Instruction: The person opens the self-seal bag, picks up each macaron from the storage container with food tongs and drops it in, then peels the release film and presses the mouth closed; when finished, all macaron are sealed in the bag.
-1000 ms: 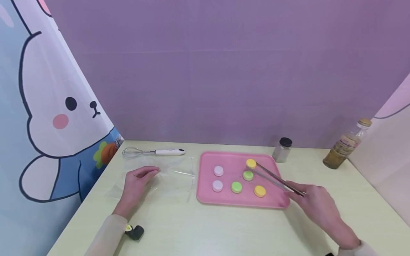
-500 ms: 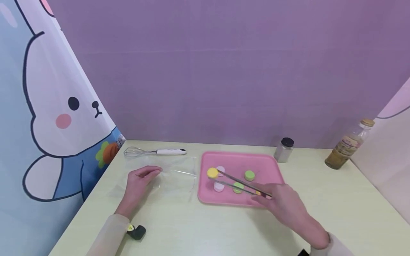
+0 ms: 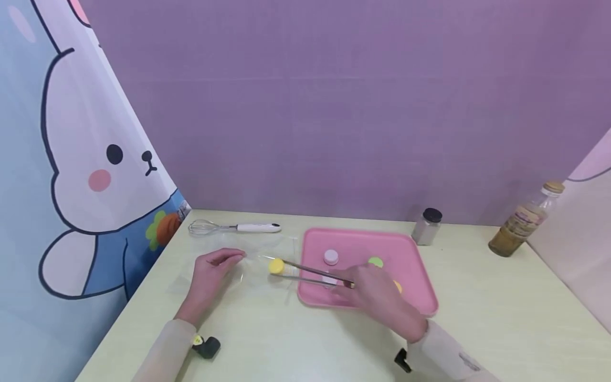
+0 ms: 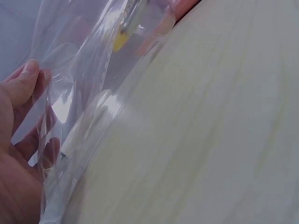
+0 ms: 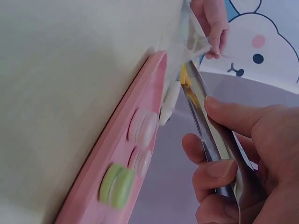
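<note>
My right hand (image 3: 374,292) grips metal tongs (image 3: 315,271), whose tips pinch a yellow macaron (image 3: 276,266) in front of the mouth of a clear plastic bag (image 4: 86,107). Thumb and fingers of my left hand (image 3: 212,278) pinch the bag's film, holding it raised off the table. The pink tray (image 3: 420,297) lies under my right hand and bears macarons: a lilac one (image 3: 331,257), a second lilac one behind the tongs, a green one (image 3: 375,262) and a yellow one partly covered by my hand. In the right wrist view a green macaron (image 5: 116,185) shows closest.
A whisk (image 3: 258,227) with a white handle lies behind the bag. To the right stand a small black-lidded jar (image 3: 426,228) and a corked bottle (image 3: 520,223) with amber liquid. A purple backdrop (image 3: 305,116) rises behind the table.
My right hand has carried the yellow macaron in the tongs leftward, from above the tray's right side to the bag's opening. My left hand keeps its hold on the bag.
</note>
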Demonstrator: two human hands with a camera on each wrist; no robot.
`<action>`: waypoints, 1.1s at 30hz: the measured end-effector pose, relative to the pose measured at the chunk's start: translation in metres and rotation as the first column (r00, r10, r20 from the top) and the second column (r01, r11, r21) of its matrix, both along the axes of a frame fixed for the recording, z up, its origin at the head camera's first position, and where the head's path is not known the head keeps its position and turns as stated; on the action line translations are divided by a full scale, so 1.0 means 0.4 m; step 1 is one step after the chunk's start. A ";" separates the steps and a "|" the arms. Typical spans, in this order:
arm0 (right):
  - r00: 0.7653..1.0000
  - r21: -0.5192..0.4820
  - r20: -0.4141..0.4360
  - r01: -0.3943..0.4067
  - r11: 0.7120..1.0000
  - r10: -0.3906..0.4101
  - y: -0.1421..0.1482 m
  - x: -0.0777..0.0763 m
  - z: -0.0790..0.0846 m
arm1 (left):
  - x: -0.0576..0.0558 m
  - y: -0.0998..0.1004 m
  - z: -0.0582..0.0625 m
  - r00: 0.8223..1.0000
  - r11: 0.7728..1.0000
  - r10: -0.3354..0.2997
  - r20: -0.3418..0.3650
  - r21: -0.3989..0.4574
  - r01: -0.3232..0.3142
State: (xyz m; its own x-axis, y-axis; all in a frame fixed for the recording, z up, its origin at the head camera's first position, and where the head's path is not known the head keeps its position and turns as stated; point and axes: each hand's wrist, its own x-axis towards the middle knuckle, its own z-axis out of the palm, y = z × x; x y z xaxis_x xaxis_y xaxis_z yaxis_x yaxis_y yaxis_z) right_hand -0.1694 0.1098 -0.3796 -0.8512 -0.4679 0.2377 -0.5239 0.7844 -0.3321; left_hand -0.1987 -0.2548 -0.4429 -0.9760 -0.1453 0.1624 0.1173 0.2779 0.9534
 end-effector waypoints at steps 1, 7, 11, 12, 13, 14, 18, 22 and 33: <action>1.000 0.005 0.001 -0.010 1.000 0.010 -0.012 -0.007 -0.001 | 0.000 0.000 0.000 1.000 1.000 0.000 0.004 0.000 0.000; 0.993 0.023 0.031 -0.111 0.994 0.110 -0.070 -0.039 -0.010 | 0.001 -0.004 -0.006 1.000 1.000 -0.012 -0.018 0.006 0.013; 0.991 0.015 0.067 -0.117 0.993 0.115 -0.099 -0.054 -0.014 | 0.001 -0.004 -0.010 0.996 0.999 -0.036 -0.084 0.027 0.038; 0.991 0.011 0.065 -0.119 0.993 0.118 -0.107 -0.057 -0.015 | 0.000 -0.004 -0.011 0.994 0.998 -0.040 -0.099 0.033 0.043; 0.991 0.017 0.058 -0.122 0.992 0.121 -0.114 -0.061 -0.016 | 0.000 -0.003 -0.011 0.993 0.998 -0.043 -0.108 0.034 0.046; 0.990 0.019 0.048 -0.131 0.991 0.130 -0.122 -0.066 -0.017 | 0.000 -0.003 -0.011 0.992 0.998 -0.043 -0.115 0.032 0.047; 0.985 0.024 0.024 -0.173 0.985 0.172 -0.152 -0.080 -0.022 | -0.002 0.000 -0.011 0.992 0.999 -0.044 -0.121 0.028 0.047; 0.979 -0.003 0.052 -0.197 0.980 0.197 -0.177 -0.085 -0.022 | -0.006 0.000 -0.013 0.991 0.998 -0.047 -0.121 0.036 0.052; 0.968 -0.045 0.137 -0.206 0.978 0.210 -0.218 -0.082 -0.017 | -0.010 0.000 -0.016 0.990 0.996 -0.038 -0.132 0.074 0.048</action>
